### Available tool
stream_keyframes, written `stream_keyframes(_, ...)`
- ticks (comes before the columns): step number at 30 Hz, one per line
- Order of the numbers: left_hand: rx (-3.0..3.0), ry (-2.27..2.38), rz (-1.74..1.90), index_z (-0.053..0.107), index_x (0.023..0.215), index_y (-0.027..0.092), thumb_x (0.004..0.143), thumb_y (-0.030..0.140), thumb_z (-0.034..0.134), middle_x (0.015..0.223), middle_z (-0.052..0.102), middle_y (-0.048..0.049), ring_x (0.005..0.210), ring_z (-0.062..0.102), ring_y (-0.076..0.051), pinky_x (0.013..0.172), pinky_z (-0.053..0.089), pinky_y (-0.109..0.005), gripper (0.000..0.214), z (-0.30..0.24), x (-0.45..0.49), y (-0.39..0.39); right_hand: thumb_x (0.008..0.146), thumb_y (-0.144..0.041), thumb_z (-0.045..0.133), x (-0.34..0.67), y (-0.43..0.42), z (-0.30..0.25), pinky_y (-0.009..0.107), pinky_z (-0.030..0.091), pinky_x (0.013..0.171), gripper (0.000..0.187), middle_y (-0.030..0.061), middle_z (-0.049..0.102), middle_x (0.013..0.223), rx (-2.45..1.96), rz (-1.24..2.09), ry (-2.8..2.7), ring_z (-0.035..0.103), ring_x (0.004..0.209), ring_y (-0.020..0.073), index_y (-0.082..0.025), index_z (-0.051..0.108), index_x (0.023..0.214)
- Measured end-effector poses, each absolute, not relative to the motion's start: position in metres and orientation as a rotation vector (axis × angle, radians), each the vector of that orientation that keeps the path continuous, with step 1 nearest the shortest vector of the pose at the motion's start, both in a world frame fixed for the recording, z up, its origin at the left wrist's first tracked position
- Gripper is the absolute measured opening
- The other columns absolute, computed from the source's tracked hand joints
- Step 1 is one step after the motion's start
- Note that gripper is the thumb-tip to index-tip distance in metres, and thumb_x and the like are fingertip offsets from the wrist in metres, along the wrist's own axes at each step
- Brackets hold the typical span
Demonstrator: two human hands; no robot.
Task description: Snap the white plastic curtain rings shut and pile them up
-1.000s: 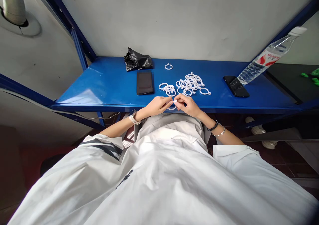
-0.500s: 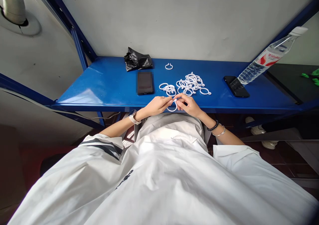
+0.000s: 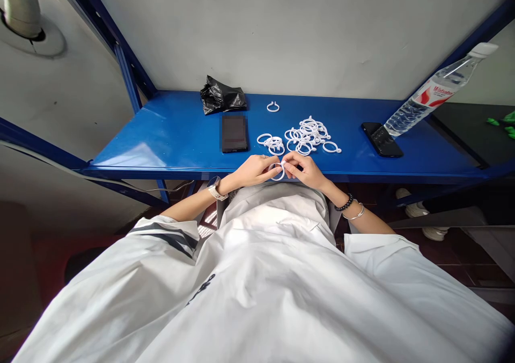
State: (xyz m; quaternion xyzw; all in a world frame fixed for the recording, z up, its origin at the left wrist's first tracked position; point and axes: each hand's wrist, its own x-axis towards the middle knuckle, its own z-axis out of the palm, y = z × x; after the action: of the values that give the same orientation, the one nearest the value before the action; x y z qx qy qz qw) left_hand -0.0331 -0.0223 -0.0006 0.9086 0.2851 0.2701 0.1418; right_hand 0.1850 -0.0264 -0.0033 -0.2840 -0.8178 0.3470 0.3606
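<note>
Both my hands meet at the front edge of a blue metal shelf. My left hand and my right hand each pinch one side of a white plastic ring held between them. Just behind my hands lies a loose pile of several white rings. A smaller cluster of white rings sits to its left. One open ring lies alone near the wall.
A dark phone lies face up left of the rings. A crumpled black plastic bag sits behind it. A second phone lies at the right, with a clear water bottle leaning over it.
The white ring, half hidden between my fingertips a second ago, has turned and now shows as a full loop. My hands stayed in the same place.
</note>
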Motion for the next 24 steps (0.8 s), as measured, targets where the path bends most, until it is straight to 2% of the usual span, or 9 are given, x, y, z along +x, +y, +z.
stream_keyframes(4,2.62,0.824,0.782,0.06,0.097,0.016,0.09,0.064,0.051,0.056,0.056,0.0032,0.051,0.051,-0.013,0.054,0.034,-0.023,0.05,-0.0008,-0.0334,-0.0232,0.099,-0.045,0.05,0.1849,-0.027,-0.0025,0.024,0.044,0.06,0.024,-0.0057,0.058,0.059,-0.734,0.885,-2.099,0.053,0.052,0.0102,-0.021,0.053,0.095)
stream_keyframes(7,2.636,0.831,0.805,0.061,0.101,0.016,0.085,0.063,0.058,0.055,0.055,0.0043,0.05,0.051,-0.012,0.052,0.033,-0.022,0.05,-0.0017,-0.0326,-0.0237,0.099,-0.046,0.05,0.185,-0.0272,-0.0021,0.024,0.044,0.06,0.025,-0.0057,0.058,0.059,-0.743,0.88,-2.094,0.052,0.052,0.0104,-0.021,0.052,0.093)
stream_keyframes(12,2.66,0.832,0.811,0.06,0.1,0.016,0.088,0.057,0.057,0.054,0.054,0.0046,0.049,0.05,-0.012,0.052,0.032,-0.022,0.042,-0.0026,-0.0312,-0.0236,0.099,-0.046,0.051,0.1856,-0.0271,-0.0026,0.024,0.044,0.059,0.026,-0.0054,0.057,0.059,-0.727,0.887,-2.082,0.052,0.052,0.0102,-0.021,0.053,0.093)
stream_keyframes(24,2.731,0.81,0.781,0.058,0.095,0.017,0.09,0.053,0.054,0.056,0.055,0.0027,0.051,0.05,-0.013,0.053,0.032,-0.023,0.037,-0.0032,-0.0318,-0.0226,0.098,-0.049,0.052,0.1856,-0.0257,-0.0041,0.025,0.043,0.059,0.03,-0.0047,0.057,0.06,-0.724,0.887,-2.075,0.053,0.052,0.0102,-0.021,0.053,0.088)
